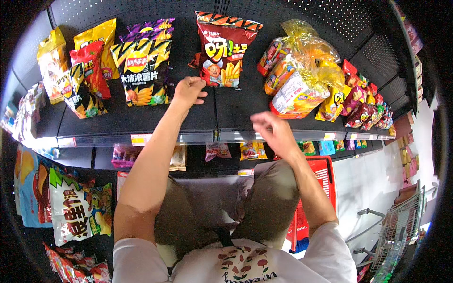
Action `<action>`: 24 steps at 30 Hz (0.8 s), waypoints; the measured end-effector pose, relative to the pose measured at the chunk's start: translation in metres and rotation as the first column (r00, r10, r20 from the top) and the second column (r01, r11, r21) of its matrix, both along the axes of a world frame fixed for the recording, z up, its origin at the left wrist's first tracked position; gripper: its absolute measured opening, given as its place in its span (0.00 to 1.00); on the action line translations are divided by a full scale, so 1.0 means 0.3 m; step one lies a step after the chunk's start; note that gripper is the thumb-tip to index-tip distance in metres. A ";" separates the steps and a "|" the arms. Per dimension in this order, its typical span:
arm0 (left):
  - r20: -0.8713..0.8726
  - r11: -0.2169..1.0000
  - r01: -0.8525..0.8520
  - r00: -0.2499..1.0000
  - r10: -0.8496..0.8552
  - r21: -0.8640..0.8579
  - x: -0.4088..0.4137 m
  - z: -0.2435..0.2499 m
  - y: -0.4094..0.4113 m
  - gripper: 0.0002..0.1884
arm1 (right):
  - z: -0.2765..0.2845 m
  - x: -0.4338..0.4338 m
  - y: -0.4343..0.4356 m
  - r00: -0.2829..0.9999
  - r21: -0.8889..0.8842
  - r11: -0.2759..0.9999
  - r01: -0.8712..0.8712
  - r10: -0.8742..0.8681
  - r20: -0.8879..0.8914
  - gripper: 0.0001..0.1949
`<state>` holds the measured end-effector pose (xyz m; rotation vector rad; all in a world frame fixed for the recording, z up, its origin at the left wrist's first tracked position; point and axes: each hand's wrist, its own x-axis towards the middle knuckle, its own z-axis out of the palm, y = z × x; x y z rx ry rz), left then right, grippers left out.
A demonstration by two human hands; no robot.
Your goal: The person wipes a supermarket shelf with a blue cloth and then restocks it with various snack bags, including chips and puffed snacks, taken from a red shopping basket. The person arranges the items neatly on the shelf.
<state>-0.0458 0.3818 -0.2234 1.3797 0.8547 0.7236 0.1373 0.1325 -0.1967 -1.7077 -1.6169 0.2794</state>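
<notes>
A dark red bag of potato snacks stands upright on the black shelf in front of me. My left hand is at that bag's lower left corner, its fingers loosely bent and apart. Whether a fingertip touches the bag I cannot tell. Left of this hand stands a black and yellow bag of Lay's chips, with purple bags behind it. My right hand, slightly blurred, hovers over the shelf's front edge with spread fingers and nothing in them. Gold-wrapped snack bundles sit just beyond it.
More chip bags line the shelf's left side, and small snack bags its right end. Below runs a lower shelf with packets. A red shopping basket stands beside my knee. A metal cart is at the right.
</notes>
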 end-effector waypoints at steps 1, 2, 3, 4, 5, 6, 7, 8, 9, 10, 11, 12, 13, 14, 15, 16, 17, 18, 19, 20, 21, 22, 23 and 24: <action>0.021 1.000 -0.015 1.000 0.015 -0.026 0.003 -0.003 -0.001 0.22 | 0.021 0.010 0.057 1.000 0.071 0.997 0.004 -0.002 -0.029 0.11; 0.054 0.998 -0.003 0.999 0.007 -0.070 0.006 -0.005 -0.001 0.25 | 0.051 0.025 0.118 1.000 0.104 0.994 0.017 -0.015 -0.014 0.11; 0.074 0.993 0.007 0.997 0.001 -0.117 0.018 -0.010 -0.001 0.27 | 0.081 0.042 0.179 1.000 0.134 0.991 0.030 -0.031 0.002 0.11; 0.107 0.985 0.008 0.994 0.010 -0.174 0.020 -0.008 -0.001 0.27 | 0.139 0.028 0.236 1.000 0.184 0.983 0.025 -0.024 -0.008 0.11; 0.140 0.973 0.015 0.990 0.017 -0.230 0.028 -0.007 -0.006 0.28 | 0.184 0.031 0.297 0.998 0.250 0.968 0.014 -0.027 0.048 0.11; 0.169 0.964 -0.021 0.983 0.068 -0.264 0.026 -0.015 -0.007 0.27 | 0.231 0.019 0.363 0.994 0.275 0.961 0.012 -0.042 0.104 0.12; 0.178 0.958 -0.006 0.982 0.060 -0.287 0.033 -0.016 -0.003 0.25 | 0.276 0.014 0.413 0.984 0.300 0.954 0.018 -0.070 0.165 0.12; 0.196 0.953 -0.007 0.978 0.070 -0.303 0.036 -0.019 -0.001 0.25 | 0.301 0.020 0.475 0.973 0.370 0.929 -0.012 -0.075 0.220 0.12; 0.216 0.949 -0.005 0.973 0.077 -0.316 0.037 -0.011 -0.007 0.24 | 0.326 0.028 0.534 0.957 0.439 0.897 -0.044 -0.088 0.275 0.13; 0.219 0.945 -0.017 0.971 0.093 -0.325 0.040 -0.015 -0.001 0.26 | 0.348 0.032 0.584 0.921 0.434 0.900 -0.040 -0.135 0.366 0.14; 0.221 0.942 -0.030 0.969 0.110 -0.335 0.044 -0.020 0.004 0.29 | 0.361 0.033 0.632 0.874 0.451 0.892 -0.032 -0.194 0.446 0.15; 0.203 0.943 -0.052 0.971 0.125 -0.329 0.050 0.012 -0.026 0.35 | 0.358 0.055 0.669 0.858 0.433 0.901 -0.008 -0.216 0.465 0.16; 0.206 0.942 -0.039 0.972 0.113 -0.333 0.045 0.013 -0.023 0.36 | 0.360 0.053 0.704 0.846 0.417 0.909 0.008 -0.228 0.481 0.17; 0.209 0.941 -0.024 0.973 0.099 -0.337 0.042 0.016 -0.019 0.37 | 0.361 0.055 0.726 0.833 0.392 0.919 0.048 -0.254 0.492 0.18; 0.209 0.938 -0.012 0.974 0.089 -0.346 0.037 0.017 -0.018 0.39 | 0.359 0.051 0.751 0.812 0.409 0.912 0.037 -0.266 0.520 0.18; 0.199 0.940 -0.012 0.976 0.085 -0.342 0.035 0.021 -0.020 0.36 | 0.357 0.055 0.761 0.822 0.361 0.930 0.071 -0.260 0.507 0.18; 0.202 0.941 -0.002 0.977 0.074 -0.337 0.035 0.024 -0.017 0.36 | 0.358 0.061 0.769 0.830 0.311 0.944 0.107 -0.257 0.494 0.17; 0.204 0.942 0.004 0.977 0.069 -0.336 0.027 0.018 -0.012 0.35 | 0.365 0.044 0.766 0.826 0.316 0.942 0.111 -0.264 0.497 0.16; 0.207 0.942 0.012 0.976 0.061 -0.335 0.021 0.013 -0.008 0.34 | 0.370 0.028 0.757 0.821 0.320 0.940 0.118 -0.273 0.500 0.15; 0.196 0.946 0.011 0.979 0.055 -0.324 0.015 0.009 -0.004 0.34 | 0.377 0.016 0.745 0.815 0.325 0.937 0.126 -0.285 0.504 0.13; 0.185 0.948 0.016 0.982 0.046 -0.317 0.014 0.004 -0.004 0.33 | 0.396 0.002 0.721 0.817 0.259 0.954 0.149 -0.267 0.511 0.09; 0.175 0.950 0.022 0.984 0.034 -0.310 0.013 0.000 -0.006 0.33 | 0.405 -0.005 0.700 0.818 0.262 0.956 0.134 -0.256 0.515 0.09; 0.187 0.952 0.009 0.981 0.051 -0.307 0.012 -0.005 -0.006 0.32 | 0.413 -0.009 0.679 0.818 0.265 0.957 0.121 -0.247 0.519 0.08; 0.185 0.952 0.000 0.981 0.059 -0.306 0.009 -0.007 -0.003 0.31 | 0.428 -0.016 0.656 0.817 0.260 0.960 0.106 -0.233 0.528 0.08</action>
